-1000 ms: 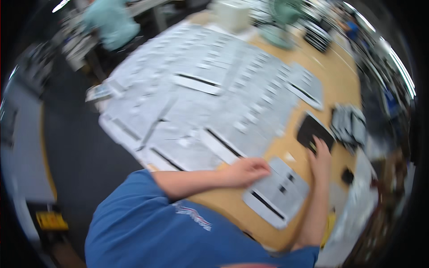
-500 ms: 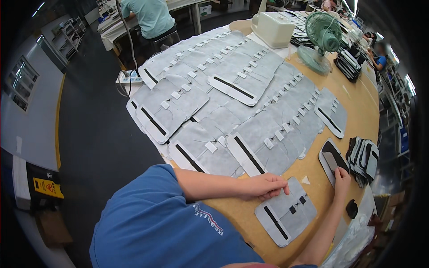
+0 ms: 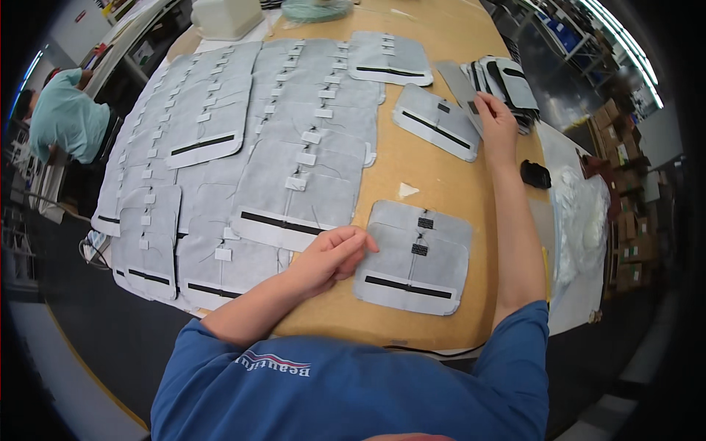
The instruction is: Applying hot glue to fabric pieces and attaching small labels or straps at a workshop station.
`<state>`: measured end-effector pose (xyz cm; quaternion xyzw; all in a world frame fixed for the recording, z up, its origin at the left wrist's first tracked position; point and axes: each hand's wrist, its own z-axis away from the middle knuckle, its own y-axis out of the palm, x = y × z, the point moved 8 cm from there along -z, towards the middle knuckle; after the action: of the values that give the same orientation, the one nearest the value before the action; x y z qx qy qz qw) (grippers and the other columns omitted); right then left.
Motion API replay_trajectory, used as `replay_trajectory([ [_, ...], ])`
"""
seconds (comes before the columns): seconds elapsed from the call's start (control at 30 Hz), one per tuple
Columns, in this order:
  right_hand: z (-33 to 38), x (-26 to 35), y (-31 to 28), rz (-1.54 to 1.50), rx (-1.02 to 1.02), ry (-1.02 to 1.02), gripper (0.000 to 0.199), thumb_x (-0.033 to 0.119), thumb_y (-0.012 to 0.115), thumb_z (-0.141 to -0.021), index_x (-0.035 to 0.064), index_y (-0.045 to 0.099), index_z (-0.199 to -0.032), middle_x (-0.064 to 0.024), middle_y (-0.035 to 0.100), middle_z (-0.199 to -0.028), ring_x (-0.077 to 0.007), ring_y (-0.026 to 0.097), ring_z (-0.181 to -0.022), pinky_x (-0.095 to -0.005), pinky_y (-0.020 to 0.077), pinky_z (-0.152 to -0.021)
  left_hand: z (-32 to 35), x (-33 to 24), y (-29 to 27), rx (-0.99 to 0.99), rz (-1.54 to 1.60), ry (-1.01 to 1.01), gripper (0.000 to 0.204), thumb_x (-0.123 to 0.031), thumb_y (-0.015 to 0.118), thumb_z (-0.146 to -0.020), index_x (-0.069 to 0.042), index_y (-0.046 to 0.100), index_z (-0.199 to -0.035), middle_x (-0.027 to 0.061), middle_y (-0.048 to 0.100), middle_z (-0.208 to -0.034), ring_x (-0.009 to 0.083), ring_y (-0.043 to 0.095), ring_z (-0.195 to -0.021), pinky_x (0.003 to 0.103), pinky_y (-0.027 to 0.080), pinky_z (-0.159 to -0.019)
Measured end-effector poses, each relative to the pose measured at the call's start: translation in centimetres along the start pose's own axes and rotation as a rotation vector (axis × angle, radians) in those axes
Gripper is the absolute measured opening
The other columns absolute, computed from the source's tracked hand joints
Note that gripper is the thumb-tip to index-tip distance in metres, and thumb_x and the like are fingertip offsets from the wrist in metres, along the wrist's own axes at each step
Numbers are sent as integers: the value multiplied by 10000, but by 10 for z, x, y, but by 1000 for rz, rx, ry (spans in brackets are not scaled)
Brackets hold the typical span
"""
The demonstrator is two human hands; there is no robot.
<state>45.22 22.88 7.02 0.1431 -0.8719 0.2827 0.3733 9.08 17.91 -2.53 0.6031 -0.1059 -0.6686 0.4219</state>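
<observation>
My left hand (image 3: 334, 259) is loosely curled, with no object visible in it, at the left edge of a grey fabric panel (image 3: 397, 257). That panel lies flat and carries two small black patches and a black strip along its near side. Farther right, my right hand (image 3: 497, 125) pinches a thin grey fabric panel (image 3: 454, 82), tilted up and seen almost edge-on, with a dark patch by my fingertips. Just left of it lies another grey panel (image 3: 434, 136) with a black strip and one dark patch showing.
Many grey panels (image 3: 305, 110) with white tags and wires overlap across the left of the tan table (image 3: 415, 176). A stack of grey and black pieces (image 3: 511, 84) stands at the far right. A black object (image 3: 535, 174) and clear plastic (image 3: 577, 220) lie near the right edge. A co-worker (image 3: 70, 117) sits far left.
The view has swung round to the right. At the right-hand panel, a grey face with a strip and patch now shows where a black surface showed before. My left hand remains curled beside the near panel.
</observation>
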Motion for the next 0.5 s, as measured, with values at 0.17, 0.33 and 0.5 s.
replay_trajectory([
  [0.17, 12, 102, -41, 20, -111, -247, 188, 150, 681, -931, 17, 683, -1065, -11, 677, -872, -61, 573, -795, -223, 472, -753, 0, -4, -16, -176, -347, 119, 266, -266, 501, -1039, -52, 641, -966, -81, 432, -648, 30, 275, -516, 207, 238, -479],
  [0.33, 76, 188, -82, -230, 203, -161, 155, 84, 674, -929, 9, 675, -1065, 16, 656, -900, -35, 563, -837, -186, 454, -766, 11, -31, -15, -388, -284, 207, 369, -343, 451, -1052, -39, 660, -1024, -31, 577, -768, 39, 277, -500, 201, 245, -470],
  [0.5, 185, 153, -50, -435, 915, 561, 132, 61, 667, -920, 8, 675, -1041, 11, 661, -894, -42, 588, -831, -204, 470, -743, 17, -16, 22, 66, -93, 7, 601, -476, 281, -1064, -2, 651, -1071, 8, 616, -838, 67, 254, -505, 233, 260, -491],
])
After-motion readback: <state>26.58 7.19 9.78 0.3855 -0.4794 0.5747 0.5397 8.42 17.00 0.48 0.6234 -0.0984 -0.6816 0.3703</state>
